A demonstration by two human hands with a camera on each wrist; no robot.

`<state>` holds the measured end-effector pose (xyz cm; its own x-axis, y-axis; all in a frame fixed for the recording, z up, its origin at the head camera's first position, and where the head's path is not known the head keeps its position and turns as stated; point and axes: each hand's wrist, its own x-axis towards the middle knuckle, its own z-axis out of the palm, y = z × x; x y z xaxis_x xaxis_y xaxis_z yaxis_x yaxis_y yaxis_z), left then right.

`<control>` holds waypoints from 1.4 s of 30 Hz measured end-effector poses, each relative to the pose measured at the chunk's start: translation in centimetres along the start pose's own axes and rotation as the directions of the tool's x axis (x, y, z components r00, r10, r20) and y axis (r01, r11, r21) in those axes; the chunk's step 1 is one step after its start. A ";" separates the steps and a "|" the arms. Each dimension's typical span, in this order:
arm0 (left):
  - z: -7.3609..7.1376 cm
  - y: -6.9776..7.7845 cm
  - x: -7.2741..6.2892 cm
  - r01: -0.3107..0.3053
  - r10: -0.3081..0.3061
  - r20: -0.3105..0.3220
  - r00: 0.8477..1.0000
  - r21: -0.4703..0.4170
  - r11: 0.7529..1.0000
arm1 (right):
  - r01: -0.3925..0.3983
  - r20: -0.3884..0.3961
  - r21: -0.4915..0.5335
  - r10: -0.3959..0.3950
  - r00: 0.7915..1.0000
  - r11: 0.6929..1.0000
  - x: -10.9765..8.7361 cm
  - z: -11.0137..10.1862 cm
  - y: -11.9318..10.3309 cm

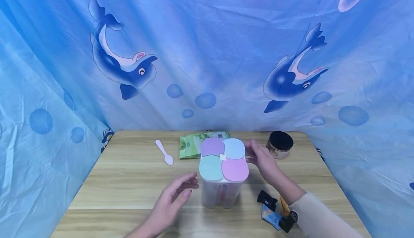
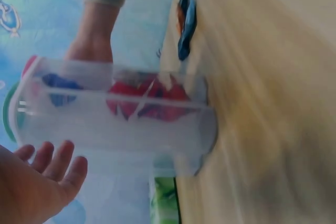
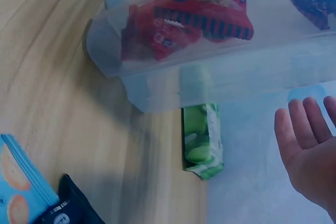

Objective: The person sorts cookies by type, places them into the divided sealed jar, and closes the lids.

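A clear plastic storage container (image 1: 223, 193) stands upright at the middle of the table. Its lid (image 1: 223, 159) has purple, pale blue, mint green and pink petal flaps, all lying flat. Through the cloudy wall, red snack packets (image 3: 184, 22) show in one compartment, and a dark blue packet (image 2: 62, 88) sits higher up near the lid. On the container's left side, my left hand (image 1: 173, 198) is held apart from the wall with fingers loosely bent. At the right rear, my right hand (image 1: 262, 159) is beside the lid's edge, fingers extended in the right wrist view.
Behind the container lies a green wipes pack (image 1: 191, 146), with a white spoon (image 1: 165, 153) to its left. A black-lidded jar (image 1: 280, 144) stands at the back right. Small snack packets, including a blue one (image 1: 271, 216), lie near the right forearm. A blue dolphin-print curtain (image 1: 200, 51) hangs behind.
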<state>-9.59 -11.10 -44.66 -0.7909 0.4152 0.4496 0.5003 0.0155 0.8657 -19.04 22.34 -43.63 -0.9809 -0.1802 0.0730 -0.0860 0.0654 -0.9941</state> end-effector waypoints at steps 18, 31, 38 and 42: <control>1.0 0.4 -1.0 -0.169 0.167 0.141 0.976 0.001 0.986 | -0.032 0.125 -0.056 0.039 0.991 0.998 -1.3 -0.4 0.1; 0.6 0.1 -0.4 -0.079 0.078 0.074 0.994 0.013 0.997 | -0.046 0.208 -0.065 0.058 0.976 0.997 -5.4 -1.1 -0.8; -0.5 -0.5 0.7 0.044 -0.045 0.058 0.997 0.015 0.999 | -0.029 0.271 -0.075 0.049 0.961 0.997 -7.9 -0.3 -1.5; -1.2 -1.3 1.7 0.102 -0.099 0.098 0.990 -0.028 0.994 | -0.029 0.303 -0.064 0.047 0.952 0.998 -9.0 0.2 -1.6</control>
<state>-12.03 -11.48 -44.72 -0.7980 0.4990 0.3378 0.4066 0.0321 0.9130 -10.02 23.66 -42.67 -0.8849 -0.4658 -0.0016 -0.0685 0.1336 -0.9887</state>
